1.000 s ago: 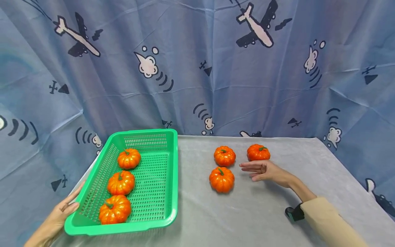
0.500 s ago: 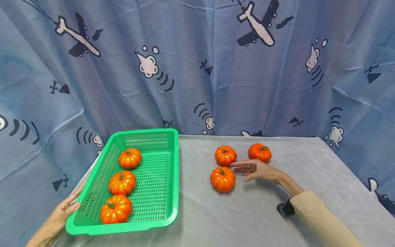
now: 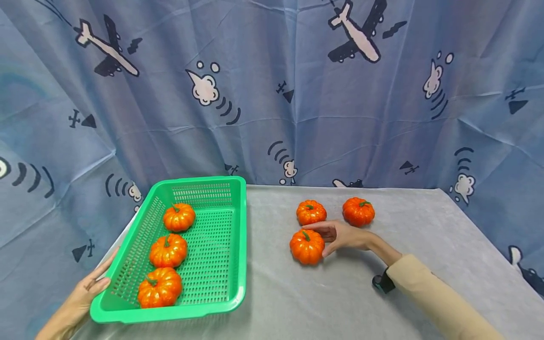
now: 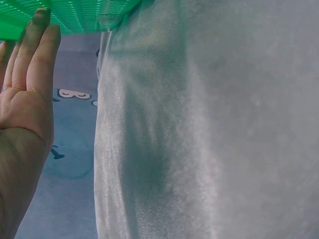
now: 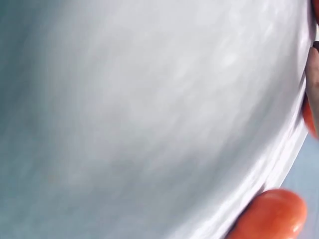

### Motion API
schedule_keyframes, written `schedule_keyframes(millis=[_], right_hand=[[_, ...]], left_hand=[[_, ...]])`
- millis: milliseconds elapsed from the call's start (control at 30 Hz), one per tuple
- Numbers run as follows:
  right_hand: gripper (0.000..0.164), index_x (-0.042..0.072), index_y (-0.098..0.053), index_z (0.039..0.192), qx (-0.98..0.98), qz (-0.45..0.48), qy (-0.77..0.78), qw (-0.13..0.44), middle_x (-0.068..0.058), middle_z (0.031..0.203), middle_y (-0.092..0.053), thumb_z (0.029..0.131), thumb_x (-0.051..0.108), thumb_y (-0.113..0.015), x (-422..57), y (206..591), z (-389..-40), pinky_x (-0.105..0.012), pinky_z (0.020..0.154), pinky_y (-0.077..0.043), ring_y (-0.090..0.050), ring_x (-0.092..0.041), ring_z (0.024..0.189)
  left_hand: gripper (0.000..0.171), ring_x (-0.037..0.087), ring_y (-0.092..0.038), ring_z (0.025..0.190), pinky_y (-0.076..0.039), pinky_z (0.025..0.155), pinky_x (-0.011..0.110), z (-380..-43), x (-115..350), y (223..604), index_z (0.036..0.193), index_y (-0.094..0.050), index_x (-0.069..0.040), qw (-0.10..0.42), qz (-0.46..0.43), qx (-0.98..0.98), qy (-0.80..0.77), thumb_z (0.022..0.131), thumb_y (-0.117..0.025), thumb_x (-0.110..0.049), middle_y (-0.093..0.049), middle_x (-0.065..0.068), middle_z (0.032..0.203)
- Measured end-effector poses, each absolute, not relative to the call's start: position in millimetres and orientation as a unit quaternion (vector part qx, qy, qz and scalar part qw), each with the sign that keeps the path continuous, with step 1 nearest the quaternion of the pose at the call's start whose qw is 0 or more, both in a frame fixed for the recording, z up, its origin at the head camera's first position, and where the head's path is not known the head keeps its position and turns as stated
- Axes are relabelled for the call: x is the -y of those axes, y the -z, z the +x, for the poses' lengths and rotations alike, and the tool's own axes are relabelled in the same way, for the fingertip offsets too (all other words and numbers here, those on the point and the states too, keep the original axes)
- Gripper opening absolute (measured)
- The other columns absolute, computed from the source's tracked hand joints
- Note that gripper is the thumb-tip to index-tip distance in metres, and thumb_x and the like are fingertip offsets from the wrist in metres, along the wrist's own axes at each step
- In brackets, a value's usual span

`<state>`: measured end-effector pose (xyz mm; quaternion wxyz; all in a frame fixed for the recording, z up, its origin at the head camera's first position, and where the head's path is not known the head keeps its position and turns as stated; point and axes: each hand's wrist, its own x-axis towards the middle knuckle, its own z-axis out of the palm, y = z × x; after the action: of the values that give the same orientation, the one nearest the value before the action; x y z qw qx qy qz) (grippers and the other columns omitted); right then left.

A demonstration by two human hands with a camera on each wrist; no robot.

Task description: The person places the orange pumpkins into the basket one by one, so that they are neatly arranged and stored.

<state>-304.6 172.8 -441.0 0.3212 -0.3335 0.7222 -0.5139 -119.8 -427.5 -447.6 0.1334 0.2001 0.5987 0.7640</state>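
A green plastic basket (image 3: 242, 245) holds three small orange pumpkins, one of them the front pumpkin (image 3: 159, 288). My left hand (image 3: 85, 293) rests against the basket's left side; in the left wrist view its fingers (image 4: 42, 64) are straight and reach up to the green plastic. Right of the basket, my right hand (image 3: 344, 234) is spread at a pumpkin (image 3: 307, 248) on the table, fingers behind it and thumb by its right side. Whether they press on it I cannot tell. The right wrist view shows only a sliver of this hand (image 5: 313, 82).
Just behind the right hand's fingers sits another pumpkin (image 3: 311, 212), and farther right a third pumpkin (image 3: 359, 212). A grey cloth covers the table (image 3: 272, 302). A blue printed curtain (image 3: 255, 85) hangs along the back edge.
My right hand has moved left, from beside the third pumpkin to the nearest loose one, its fingers now reaching behind it. The left hand and basket have stayed in place.
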Motion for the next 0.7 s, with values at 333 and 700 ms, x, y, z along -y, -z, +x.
schedule_keyframes(millis=[333, 700], right_hand=[[0.083, 0.012, -0.046, 0.144, -0.755, -0.368, 0.466, 0.278, -0.011, 0.15, -0.037, 0.071, 0.014, -0.086, -135.4, 440.4, -293.7, -0.033, 0.103, -0.04, -0.038, -0.029, 0.132], [0.047, 0.013, -0.059, 0.121, -0.794, -0.418, 0.42, 0.133, -0.003, 0.116, -0.059, 0.078, 0.021, -0.077, -111.8, 453.2, -283.8, -0.029, 0.082, -0.052, -0.056, -0.016, 0.099]], left_hand=[[0.059, 0.011, -0.057, 0.116, -0.053, 0.09, 0.031, -120.0, 426.9, 447.5, 0.145, -0.033, -0.044, 0.138, 0.201, -0.595, -0.766, 0.105, -0.018, -0.003, -0.046, -0.022, 0.138], [0.057, 0.013, -0.06, 0.112, -0.054, 0.088, 0.033, -118.6, 428.5, 445.9, 0.139, -0.038, -0.051, 0.162, 0.16, -0.599, -0.768, 0.106, -0.018, -0.008, -0.053, -0.019, 0.132]])
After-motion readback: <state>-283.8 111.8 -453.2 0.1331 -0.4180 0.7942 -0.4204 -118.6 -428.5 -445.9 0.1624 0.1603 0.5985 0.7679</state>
